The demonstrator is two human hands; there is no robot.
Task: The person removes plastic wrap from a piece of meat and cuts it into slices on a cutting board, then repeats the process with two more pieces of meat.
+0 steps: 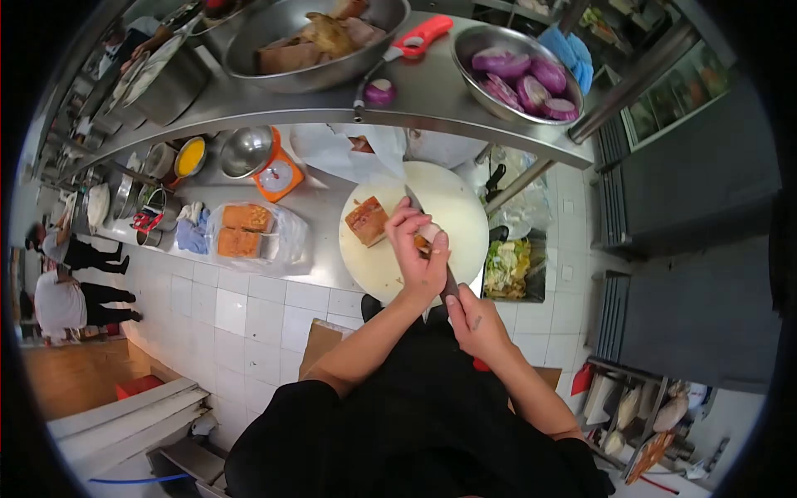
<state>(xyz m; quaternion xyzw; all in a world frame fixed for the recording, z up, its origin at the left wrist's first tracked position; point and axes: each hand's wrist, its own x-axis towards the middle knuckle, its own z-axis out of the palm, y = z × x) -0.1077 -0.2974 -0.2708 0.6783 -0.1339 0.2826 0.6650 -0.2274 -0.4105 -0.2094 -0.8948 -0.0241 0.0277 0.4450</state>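
Black clothing (374, 415) fronts hands (420, 257) part-hiding a knife (451, 285), bagged slabs (238, 243) nearby.

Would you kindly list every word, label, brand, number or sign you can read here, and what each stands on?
No text can be read.
Scale dial: markings too small to read.
Right hand: a small dark mark, too blurred to identify as writing.

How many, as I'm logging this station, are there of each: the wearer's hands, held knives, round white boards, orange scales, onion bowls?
Left hand and right hand: 2
Held knife: 1
Round white board: 1
Orange scale: 1
Onion bowl: 1
Total: 6
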